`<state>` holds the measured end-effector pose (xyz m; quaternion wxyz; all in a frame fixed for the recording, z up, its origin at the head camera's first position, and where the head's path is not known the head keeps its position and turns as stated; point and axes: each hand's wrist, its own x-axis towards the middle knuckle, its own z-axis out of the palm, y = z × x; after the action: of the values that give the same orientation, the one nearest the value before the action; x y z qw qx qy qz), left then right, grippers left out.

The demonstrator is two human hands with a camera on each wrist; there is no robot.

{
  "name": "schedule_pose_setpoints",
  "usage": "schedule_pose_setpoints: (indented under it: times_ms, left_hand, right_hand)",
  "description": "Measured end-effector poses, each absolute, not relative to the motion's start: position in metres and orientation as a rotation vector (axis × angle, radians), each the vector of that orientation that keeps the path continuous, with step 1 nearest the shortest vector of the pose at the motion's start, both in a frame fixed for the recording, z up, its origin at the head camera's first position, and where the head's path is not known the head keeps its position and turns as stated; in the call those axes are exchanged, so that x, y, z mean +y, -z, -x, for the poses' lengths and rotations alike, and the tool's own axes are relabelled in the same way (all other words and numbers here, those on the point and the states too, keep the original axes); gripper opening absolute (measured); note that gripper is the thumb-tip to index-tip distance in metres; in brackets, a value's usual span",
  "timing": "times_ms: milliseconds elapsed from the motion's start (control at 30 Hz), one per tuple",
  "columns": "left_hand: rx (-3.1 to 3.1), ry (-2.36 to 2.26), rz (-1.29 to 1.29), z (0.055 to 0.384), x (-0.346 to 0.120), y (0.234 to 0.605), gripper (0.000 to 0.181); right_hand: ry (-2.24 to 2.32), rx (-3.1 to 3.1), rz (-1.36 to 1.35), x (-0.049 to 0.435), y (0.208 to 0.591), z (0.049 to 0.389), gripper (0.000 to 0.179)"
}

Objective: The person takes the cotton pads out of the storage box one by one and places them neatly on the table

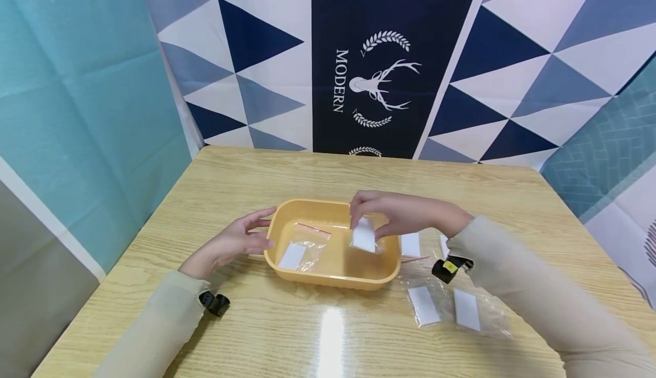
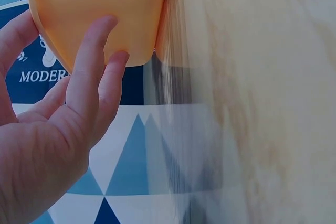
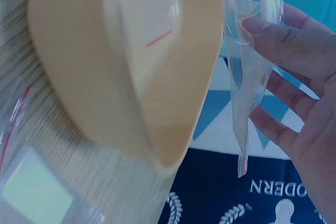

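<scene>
A yellow plastic basin (image 1: 328,278) stands on the wooden table, with one clear zip bag (image 1: 307,247) holding a white card lying inside on its left. My left hand (image 1: 238,238) is at the basin's left end, its fingers extended against the outer wall; the left wrist view shows the fingertips (image 2: 109,22) over that wall. Above the basin's right part, my right hand (image 1: 381,210) pinches another zip bag (image 1: 364,235) with a white card in it. Seen from the right wrist, this bag (image 3: 244,77) hangs between thumb and fingers, its red-edged end downward.
More zip bags with white cards lie on the table (image 1: 246,332) right of the basin: one front bag (image 1: 423,305), another beside it (image 1: 466,309), and one by the basin's rim (image 1: 410,245). Patterned cloth (image 1: 266,82) hangs behind the table, a teal cloth (image 1: 87,99) at left.
</scene>
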<state>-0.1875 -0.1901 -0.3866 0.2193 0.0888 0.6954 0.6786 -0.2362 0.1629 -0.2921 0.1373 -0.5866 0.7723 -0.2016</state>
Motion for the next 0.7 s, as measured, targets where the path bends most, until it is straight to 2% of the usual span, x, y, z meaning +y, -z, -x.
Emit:
schedule_pose_setpoints:
  times_ms: [233,533,700]
  left_hand:
    - [1.936,-1.872,-0.237,0.188,-0.190,0.388,0.079]
    - [1.924,-1.885,-0.240,0.186,-0.190,0.386,0.081]
    - [1.924,-1.885,-0.245,0.185,-0.189,0.387,0.081]
  right_hand:
    - [0.603,2.295,1.674,0.189,0.295,0.229,0.040]
    - [0.589,2.399,1.625,0.226,0.303,0.214,0.034]
    - [0.626,2.416,1.620,0.245,0.311,0.204,0.039]
